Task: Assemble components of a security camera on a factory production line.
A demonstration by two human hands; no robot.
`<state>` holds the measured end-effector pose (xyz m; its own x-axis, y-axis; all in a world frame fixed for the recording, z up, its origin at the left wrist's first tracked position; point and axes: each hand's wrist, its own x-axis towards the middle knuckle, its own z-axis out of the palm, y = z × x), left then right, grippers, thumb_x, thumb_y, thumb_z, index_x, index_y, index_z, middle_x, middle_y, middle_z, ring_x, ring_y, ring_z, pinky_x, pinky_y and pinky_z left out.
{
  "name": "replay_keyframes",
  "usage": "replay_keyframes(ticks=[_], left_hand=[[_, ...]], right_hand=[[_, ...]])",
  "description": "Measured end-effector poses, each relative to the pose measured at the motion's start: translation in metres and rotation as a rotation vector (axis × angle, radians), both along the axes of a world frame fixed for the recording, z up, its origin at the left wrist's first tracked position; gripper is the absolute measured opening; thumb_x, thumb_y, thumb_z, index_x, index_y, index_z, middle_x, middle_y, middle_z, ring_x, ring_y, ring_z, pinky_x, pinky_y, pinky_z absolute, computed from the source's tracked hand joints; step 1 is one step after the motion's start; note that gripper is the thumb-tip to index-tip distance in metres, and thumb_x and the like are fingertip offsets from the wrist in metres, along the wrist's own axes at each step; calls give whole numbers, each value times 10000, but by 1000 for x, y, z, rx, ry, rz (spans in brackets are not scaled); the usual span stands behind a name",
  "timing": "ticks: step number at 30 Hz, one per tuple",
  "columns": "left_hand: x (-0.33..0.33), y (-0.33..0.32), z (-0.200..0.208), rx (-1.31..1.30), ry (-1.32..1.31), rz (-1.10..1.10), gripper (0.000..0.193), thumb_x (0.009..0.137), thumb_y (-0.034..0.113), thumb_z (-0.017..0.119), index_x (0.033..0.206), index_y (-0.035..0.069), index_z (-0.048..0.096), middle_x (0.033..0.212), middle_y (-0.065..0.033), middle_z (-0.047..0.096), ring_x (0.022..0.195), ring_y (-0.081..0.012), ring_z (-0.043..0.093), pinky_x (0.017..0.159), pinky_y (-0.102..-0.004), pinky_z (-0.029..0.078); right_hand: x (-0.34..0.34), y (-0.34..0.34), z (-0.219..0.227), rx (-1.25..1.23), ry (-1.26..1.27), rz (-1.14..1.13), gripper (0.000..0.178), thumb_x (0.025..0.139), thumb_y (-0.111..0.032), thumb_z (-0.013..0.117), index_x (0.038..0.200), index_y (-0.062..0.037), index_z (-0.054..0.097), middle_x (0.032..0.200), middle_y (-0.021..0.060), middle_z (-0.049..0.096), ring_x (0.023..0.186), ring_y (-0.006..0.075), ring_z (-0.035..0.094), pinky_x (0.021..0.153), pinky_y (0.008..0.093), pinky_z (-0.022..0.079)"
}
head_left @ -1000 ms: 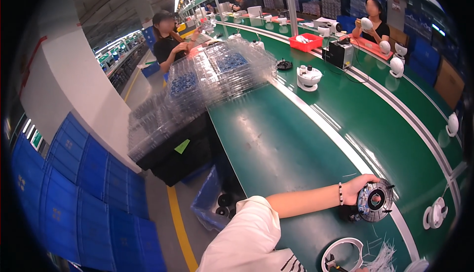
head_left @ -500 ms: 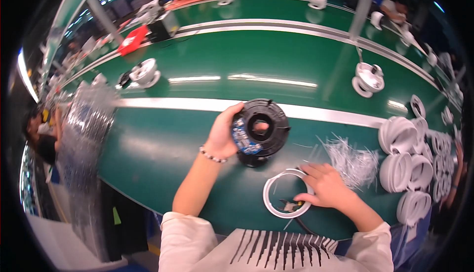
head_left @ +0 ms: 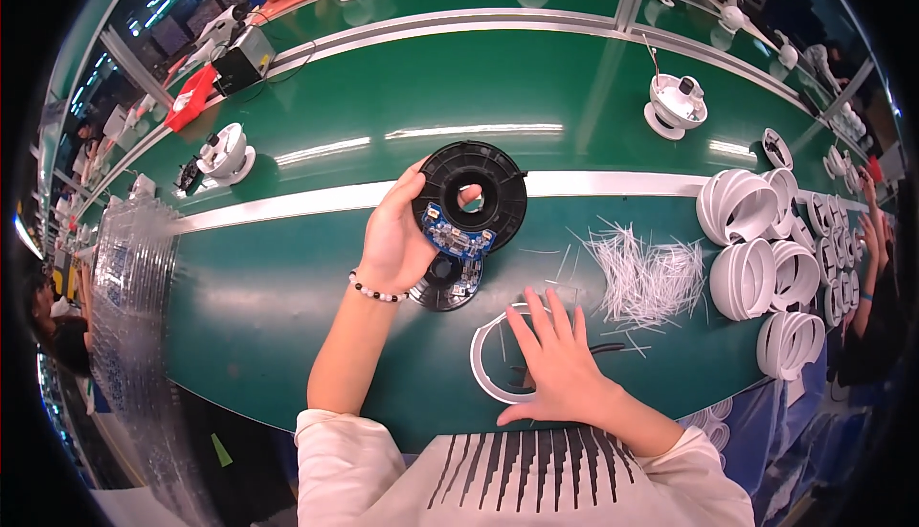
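My left hand [head_left: 394,230], wearing a beaded bracelet, grips a black round plastic housing [head_left: 498,182] with a central hole and a blue circuit board [head_left: 458,237] along its lower edge. A fingertip shows through the hole. Just below, a smaller black round part [head_left: 442,294] with blue board beside it appears; whether it is joined to the housing I cannot tell. My right hand [head_left: 565,369] is open, fingers spread over the right side of a white ring [head_left: 481,370] on the table. A dark tool, its handle [head_left: 608,347] poking out, lies mostly hidden beneath that hand.
Thin white strips [head_left: 646,276] are heaped right of centre. Stacked white rings [head_left: 745,280] stand at the right. Clear plastic sleeves [head_left: 134,288] hang at the left edge. White round housings [head_left: 678,106] sit on the green belt [head_left: 431,77] beyond a pale rail. Other people work around the line.
The whole view has shifted. My left hand has lifted the black housing a little away from me. The right hand has spread its fingers and moved nearer over the white ring.
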<state>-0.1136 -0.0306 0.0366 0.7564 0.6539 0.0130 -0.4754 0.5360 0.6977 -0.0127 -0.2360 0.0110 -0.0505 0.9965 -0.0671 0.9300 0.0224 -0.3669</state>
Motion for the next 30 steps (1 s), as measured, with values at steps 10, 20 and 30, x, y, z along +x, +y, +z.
replay_keyframes(ticks=[10, 20, 30], left_hand=[[4, -7, -9, 23, 40, 190, 329, 915, 184, 318, 1190, 10, 364, 1117, -115, 492, 1007, -216, 515, 815, -386, 463], [29, -64, -32, 156, -19, 110, 645, 754, -77, 486, 1297, 54, 163, 1258, -110, 345, 1157, -201, 381, 894, -370, 406], [17, -44, -8, 204, 237, -219, 416, 867, 168, 417, 1239, 24, 296, 1105, -98, 503, 992, -177, 531, 804, -365, 477]], right_hand=[[22, 3, 3, 317, 471, 31, 1055, 486, -344, 793, 1290, 10, 209, 1334, 222, 190, 1227, 352, 235, 991, 440, 206], [33, 29, 9, 364, 2039, -508, 743, 727, -544, 512, 1251, -70, 283, 1247, 138, 337, 1136, 284, 368, 886, 546, 349], [51, 36, -4, 665, 1493, -418, 905, 630, -152, 724, 1306, 6, 144, 1301, 177, 254, 1210, 246, 282, 973, 368, 278]])
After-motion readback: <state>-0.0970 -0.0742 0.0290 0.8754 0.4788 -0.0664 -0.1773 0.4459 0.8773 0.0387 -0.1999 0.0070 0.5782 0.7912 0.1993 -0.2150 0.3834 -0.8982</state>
